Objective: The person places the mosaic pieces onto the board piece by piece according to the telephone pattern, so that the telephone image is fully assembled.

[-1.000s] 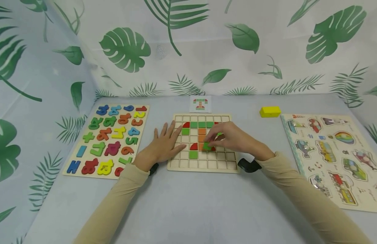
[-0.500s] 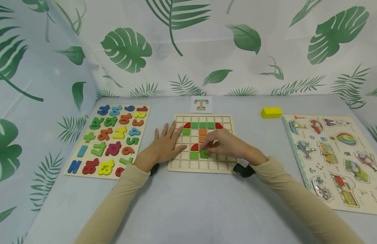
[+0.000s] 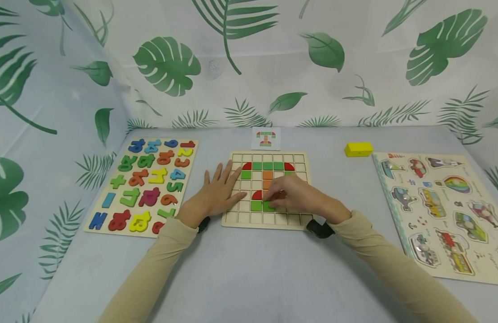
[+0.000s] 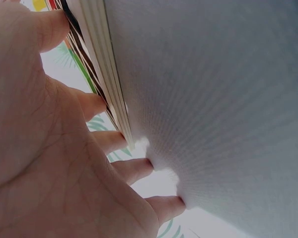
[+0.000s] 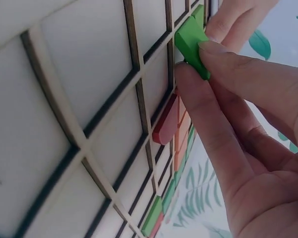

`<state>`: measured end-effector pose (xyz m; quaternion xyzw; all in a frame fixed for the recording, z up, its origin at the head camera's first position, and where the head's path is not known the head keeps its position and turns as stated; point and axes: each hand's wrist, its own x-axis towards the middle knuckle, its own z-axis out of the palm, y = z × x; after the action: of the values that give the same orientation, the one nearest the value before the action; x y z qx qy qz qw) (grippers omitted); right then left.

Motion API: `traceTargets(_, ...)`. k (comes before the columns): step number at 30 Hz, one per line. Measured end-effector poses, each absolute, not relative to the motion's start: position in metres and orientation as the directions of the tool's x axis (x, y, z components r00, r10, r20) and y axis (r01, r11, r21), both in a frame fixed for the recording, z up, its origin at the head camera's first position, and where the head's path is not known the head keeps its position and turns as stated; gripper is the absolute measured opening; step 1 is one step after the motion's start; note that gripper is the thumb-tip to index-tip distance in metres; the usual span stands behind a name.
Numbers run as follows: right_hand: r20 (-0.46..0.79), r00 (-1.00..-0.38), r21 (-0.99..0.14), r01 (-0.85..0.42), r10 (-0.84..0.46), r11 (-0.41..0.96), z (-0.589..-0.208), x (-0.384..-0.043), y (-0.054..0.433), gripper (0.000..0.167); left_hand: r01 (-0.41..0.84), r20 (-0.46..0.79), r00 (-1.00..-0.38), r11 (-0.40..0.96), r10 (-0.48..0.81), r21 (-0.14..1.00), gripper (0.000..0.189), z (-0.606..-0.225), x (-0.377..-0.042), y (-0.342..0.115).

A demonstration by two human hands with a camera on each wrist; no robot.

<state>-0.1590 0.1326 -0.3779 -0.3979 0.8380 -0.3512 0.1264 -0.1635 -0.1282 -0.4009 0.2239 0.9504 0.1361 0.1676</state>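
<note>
A wooden grid board lies in the middle of the table, with green, red and orange tiles in some cells. My right hand pinches a green square tile between thumb and finger. That tile is tilted over a lower-row cell, beside another green tile. Just above are a red quarter-round tile and an orange column, partly hidden by the hand. My left hand lies with fingers spread across the board's left edge, its fingertips on board and table in the left wrist view.
Behind the board lies a pattern card printed with a T-like figure in red, green and orange. A number puzzle board is on the left. On the right are a yellow block and a vehicle picture puzzle.
My right hand has moved left and down with the green tile, from over the lower red and orange tiles to the cell beside the lower green tile. The left hand keeps its place.
</note>
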Motion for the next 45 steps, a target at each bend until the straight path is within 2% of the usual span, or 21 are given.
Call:
traceTargets(13,0.036,-0.64,-0.613,-0.621,-0.767,0.489,-0.377,-0.156,0.128,0.014,0.38,-0.246,-0.848,0.862,0.469,0.335,0.081,-0.401,-0.161,-0.129)
traceTargets(21,0.054,-0.619,-0.568,-0.664,-0.783,0.486,-0.375,-0.154,0.126,0.014,0.374,-0.258,-0.851,0.873,0.457,0.313,0.081,-0.407,-0.164,-0.129)
traceTargets(34,0.1,-0.609,-0.482,-0.721,-0.787,0.497,-0.376,-0.148,0.124,0.012,0.388,-0.228,-0.849,0.856,0.476,0.343,0.079,-0.401,-0.162,-0.128)
traceTargets(37,0.096,-0.61,-0.495,-0.715,-0.786,0.494,-0.376,-0.148,0.126,0.012,0.387,-0.23,-0.849,0.856,0.476,0.343,0.08,-0.401,-0.162,-0.128)
traceTargets(45,0.073,-0.625,-0.62,-0.639,-0.777,0.456,-0.369,-0.151,0.161,0.022,0.387,-0.239,-0.845,0.855,0.479,0.346,0.08,-0.402,-0.163,-0.129)
